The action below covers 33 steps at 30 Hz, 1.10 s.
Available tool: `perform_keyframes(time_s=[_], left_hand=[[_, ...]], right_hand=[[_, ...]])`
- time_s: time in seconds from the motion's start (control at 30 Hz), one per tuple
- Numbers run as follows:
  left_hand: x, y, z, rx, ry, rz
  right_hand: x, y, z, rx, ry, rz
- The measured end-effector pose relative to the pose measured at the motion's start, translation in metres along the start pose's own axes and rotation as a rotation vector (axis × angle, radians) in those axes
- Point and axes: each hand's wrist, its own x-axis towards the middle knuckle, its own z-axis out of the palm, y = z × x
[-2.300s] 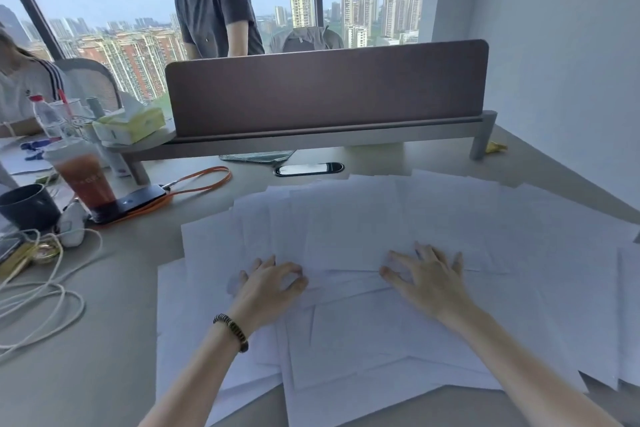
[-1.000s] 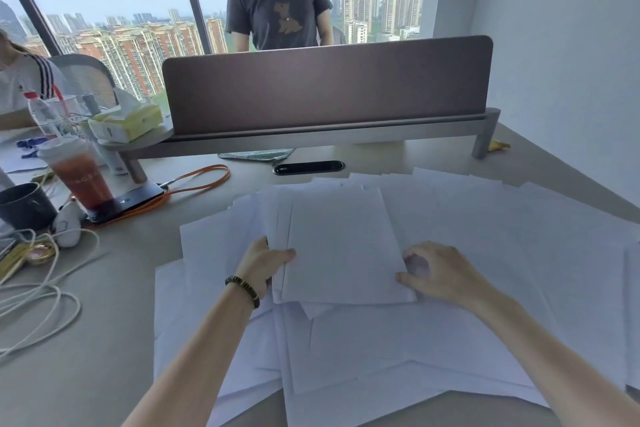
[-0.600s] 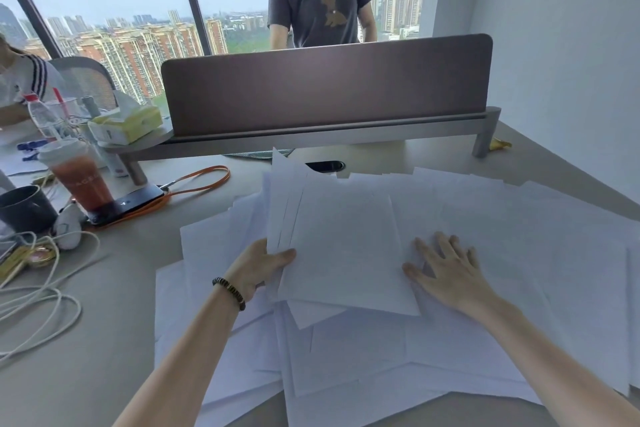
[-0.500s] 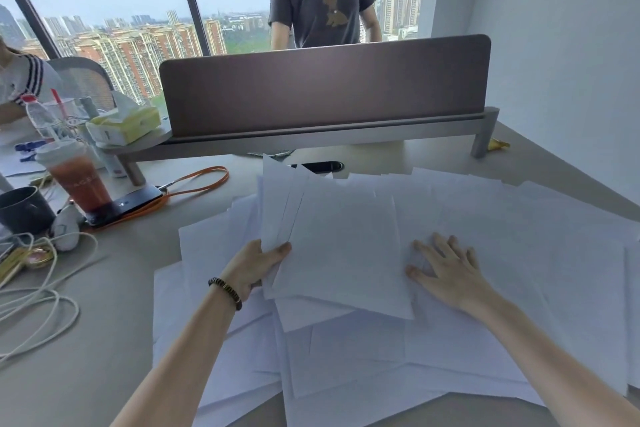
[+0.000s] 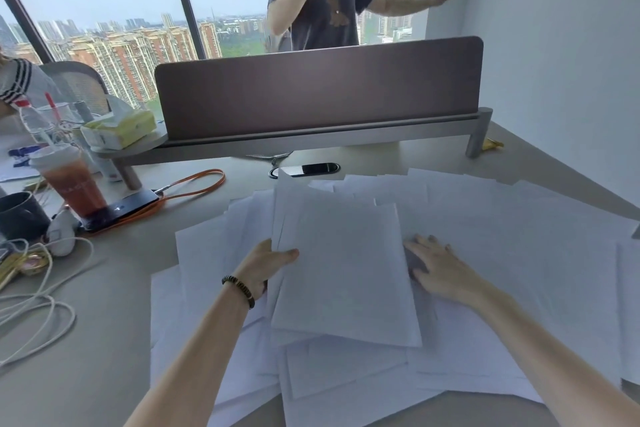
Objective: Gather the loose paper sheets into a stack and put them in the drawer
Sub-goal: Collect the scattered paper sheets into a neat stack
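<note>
Paper sheets (image 5: 485, 253) lie fanned over the counter (image 5: 104, 340) from the centre of the frame to the right edge, overlapping at all angles. A small stack (image 5: 343, 274) of them sits lifted at centre frame, its far edge tipped up toward the cable port at upper centre. The left hand (image 5: 266, 265), with a beaded bracelet at the wrist, pinches the stack's left edge: the thumb lies on top, and the other fingers are hidden underneath, presumably curled below. The right hand (image 5: 440, 267) lies just beside the stack's right edge, palm down on the loose sheets, its fingers (image 5: 420, 246) spread and nearly straight, grasping nothing.

The step in hand looks like the gathering itself: a few sheets are collected, most are not. The stack is ragged, with several corners showing along its upper left edge. No drawer is in view, so stowing is some way off.

The next move likely calls for the right hand to slide or lift more sheets onto the held stack while the left keeps a firm pinch. Thin paper slips and fans easily, so squaring the edges by tapping them on the counter would help before the pile grows. At the left of the frame an iced drink (image 5: 71, 180) stands on a phone (image 5: 121, 210) with an orange lanyard, well apart from the paper.
</note>
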Motion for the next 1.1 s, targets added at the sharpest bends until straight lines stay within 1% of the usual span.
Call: perform_keyframes(time_s=[0.07, 0.13, 0.2, 0.23, 0.27, 0.33, 0.37, 0.43, 0.47, 0.5, 0.53, 0.6, 0.63, 0.67, 0.7, 0.73, 0.77, 0.8, 0.83, 0.87, 0.93, 1.07, 1.1], left_hand=[[-0.005, 0.003, 0.012, 0.016, -0.014, -0.002], [-0.004, 0.005, 0.021, 0.075, -0.006, 0.032], [-0.003, 0.006, 0.025, 0.172, 0.046, 0.094], [-0.002, 0.007, 0.025, 0.243, 0.089, 0.127], [0.000, 0.008, 0.025, 0.336, 0.142, 0.160], [0.003, 0.008, 0.022, 0.571, 0.274, 0.194], [0.004, 0.006, 0.020, 0.661, 0.313, 0.206], [0.006, 0.003, 0.019, 0.781, 0.302, 0.209], [0.006, 0.003, 0.021, 0.796, 0.280, 0.199], [0.008, 0.002, 0.022, 0.774, 0.261, 0.199], [0.010, 0.002, 0.024, 0.694, 0.236, 0.182], [0.008, 0.005, 0.025, 0.468, 0.172, 0.140], [0.006, 0.008, 0.025, 0.392, 0.161, 0.124], [0.005, 0.008, 0.025, 0.371, 0.168, 0.113], [0.004, 0.008, 0.025, 0.409, 0.179, 0.107], [0.002, 0.007, 0.025, 0.536, 0.211, 0.094], [0.002, 0.006, 0.024, 0.735, 0.251, 0.067], [-0.001, 0.006, 0.023, 0.929, 0.271, 0.029], [-0.003, 0.006, 0.024, 1.056, 0.256, -0.002], [-0.005, 0.005, 0.026, 1.117, 0.228, -0.021], [-0.008, 0.002, 0.033, 1.124, 0.211, -0.002], [-0.020, 0.007, 0.047, 1.078, 0.231, 0.152], [-0.023, 0.009, 0.048, 1.046, 0.235, 0.169]], right_hand=[[-0.002, -0.002, 0.007, 0.107, 0.097, 0.019], [-0.003, -0.003, 0.010, 0.196, 0.200, 0.045], [-0.003, -0.007, 0.010, 0.264, 0.324, 0.066], [-0.004, -0.009, 0.009, 0.259, 0.378, 0.106], [-0.004, -0.009, 0.009, 0.197, 0.402, 0.169], [-0.003, -0.007, 0.009, 0.018, 0.349, 0.291], [-0.002, -0.005, 0.010, -0.009, 0.295, 0.323], [0.000, -0.006, 0.012, 0.051, 0.232, 0.332], [0.000, -0.009, 0.012, 0.090, 0.220, 0.320], [0.000, -0.013, 0.011, 0.121, 0.210, 0.307], [0.000, -0.017, 0.011, 0.142, 0.197, 0.294], [-0.001, -0.024, 0.008, 0.194, 0.178, 0.256], [-0.001, -0.026, 0.006, 0.213, 0.197, 0.239], [-0.001, -0.025, 0.006, 0.212, 0.232, 0.232], [-0.001, -0.024, 0.006, 0.159, 0.265, 0.248], [-0.001, -0.021, 0.006, 0.065, 0.291, 0.280], [-0.002, -0.019, 0.006, -0.031, 0.292, 0.318], [-0.002, -0.017, 0.008, -0.087, 0.275, 0.347], [-0.003, -0.017, 0.009, -0.100, 0.242, 0.361], [-0.003, -0.017, 0.011, -0.089, 0.214, 0.363], [-0.003, -0.019, 0.015, -0.075, 0.209, 0.341], [-0.005, -0.024, 0.013, -0.084, 0.327, 0.308], [-0.007, -0.025, 0.011, -0.078, 0.349, 0.305]])
